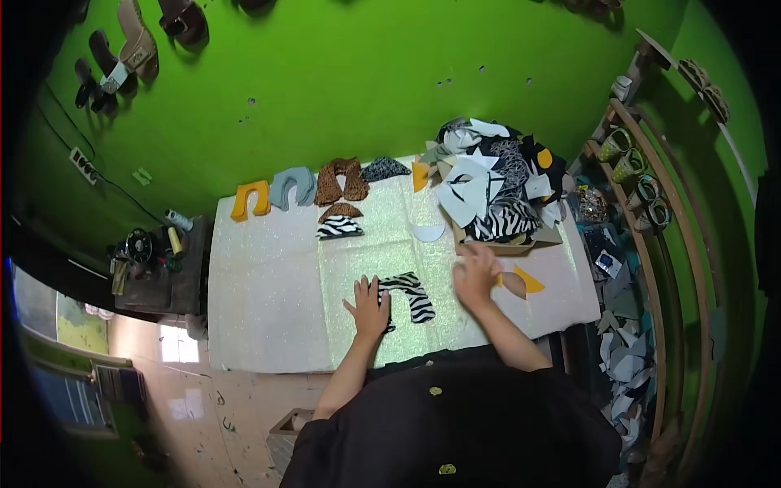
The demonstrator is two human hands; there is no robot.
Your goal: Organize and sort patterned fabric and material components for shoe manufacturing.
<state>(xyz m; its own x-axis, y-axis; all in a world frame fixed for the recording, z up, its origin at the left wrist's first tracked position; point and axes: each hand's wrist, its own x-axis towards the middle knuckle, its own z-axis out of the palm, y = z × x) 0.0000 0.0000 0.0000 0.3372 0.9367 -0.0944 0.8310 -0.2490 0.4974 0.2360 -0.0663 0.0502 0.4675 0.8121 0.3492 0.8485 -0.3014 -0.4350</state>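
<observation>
Two bare hands, well apart from each other, over a pale glittery table covering [260,285]. Left hand [368,309] lies flat, fingers spread, pressing on the left side of a zebra-print U-shaped piece [420,299], which sits near the table's front edge, curve away from the person, part hidden under the hand. Right hand [474,278] is right of that piece, just in front of a cardboard box [547,242], fingers parted and loosely bent; cannot tell if it touches anything. Beside it, on its right, a tan scrap [514,284] and a yellow scrap [531,279].

Box is piled over with a mixed heap of cut scraps [464,195]: white, grey, black, zebra. Along the back edge, left to right: orange U-shaped stack [241,202], grey-blue U-shaped stack [283,185], brown spotted U-shaped stack [329,185], black-and-grey patterned stack [384,169]. In front of the spotted stack: brown spotted half-moon piece [340,211], zebra half-moon stack [338,228] touching it. White half-moon piece [429,233] lies left of the box

Green wall [350,89] behind, sandals [137,49] upper left, wooden rack [651,220] on the right, more scraps [626,362] heaped below it
</observation>
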